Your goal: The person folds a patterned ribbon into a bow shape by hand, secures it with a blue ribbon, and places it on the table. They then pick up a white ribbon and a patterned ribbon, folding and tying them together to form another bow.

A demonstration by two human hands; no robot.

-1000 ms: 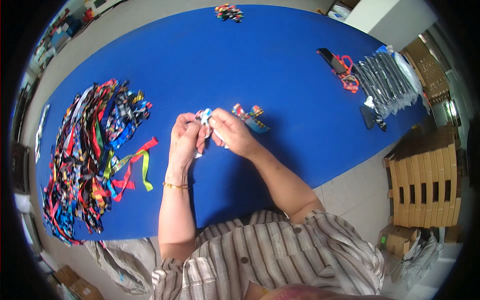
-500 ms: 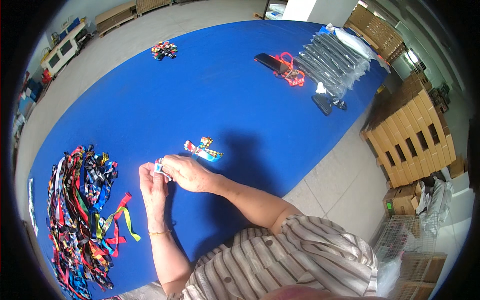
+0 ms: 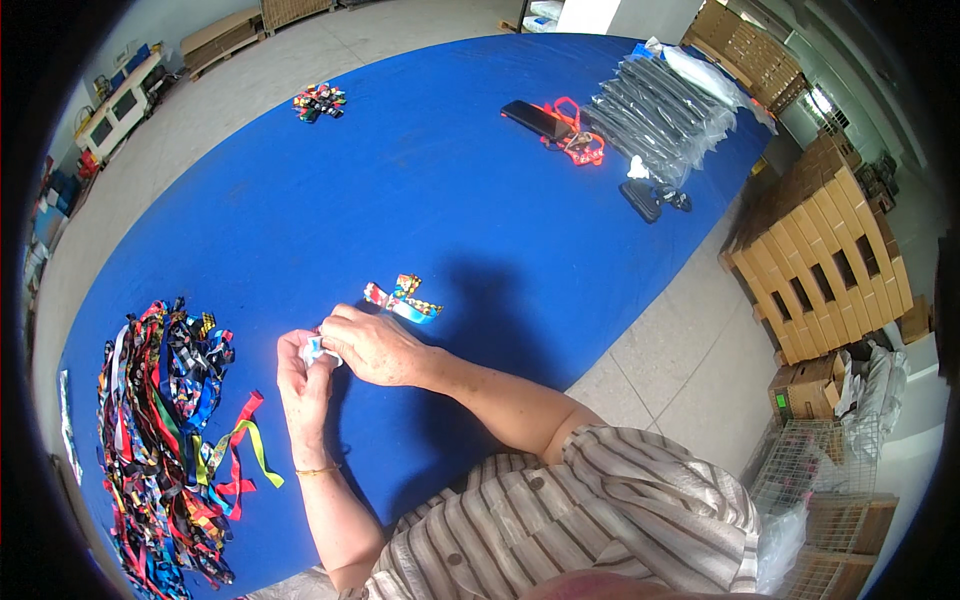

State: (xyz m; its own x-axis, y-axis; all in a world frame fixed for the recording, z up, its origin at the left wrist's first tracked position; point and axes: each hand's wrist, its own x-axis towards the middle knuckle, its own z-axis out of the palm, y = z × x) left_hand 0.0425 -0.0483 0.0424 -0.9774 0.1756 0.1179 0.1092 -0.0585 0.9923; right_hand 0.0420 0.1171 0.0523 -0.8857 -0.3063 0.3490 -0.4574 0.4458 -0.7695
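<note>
Both hands meet above the blue table (image 3: 300,225), fingers pinched on a small folded ribbon piece (image 3: 316,350), white with some blue. My left hand (image 3: 305,385) grips it from the left and below. From the right, my right hand (image 3: 372,346) closes on its upper edge, and its fingers partly hide the piece. Just beyond my right hand lie several short patterned ribbon pieces (image 3: 408,302). Left of my hands spreads a large heap of long multicoloured ribbons (image 3: 150,430), with a red and a yellow-green end (image 3: 258,455) reaching toward my left wrist.
A small colourful pile (image 3: 320,102) sits at the far left edge. Toward the far right are a black phone (image 3: 537,118) with a red strap, a black case (image 3: 640,200) and stacked plastic-wrapped dark packs (image 3: 668,115). Cardboard stacks (image 3: 820,260) stand right of the table.
My fingers have shifted slightly on the ribbon piece, and more of its white and blue face shows. The whole view has moved a little.
</note>
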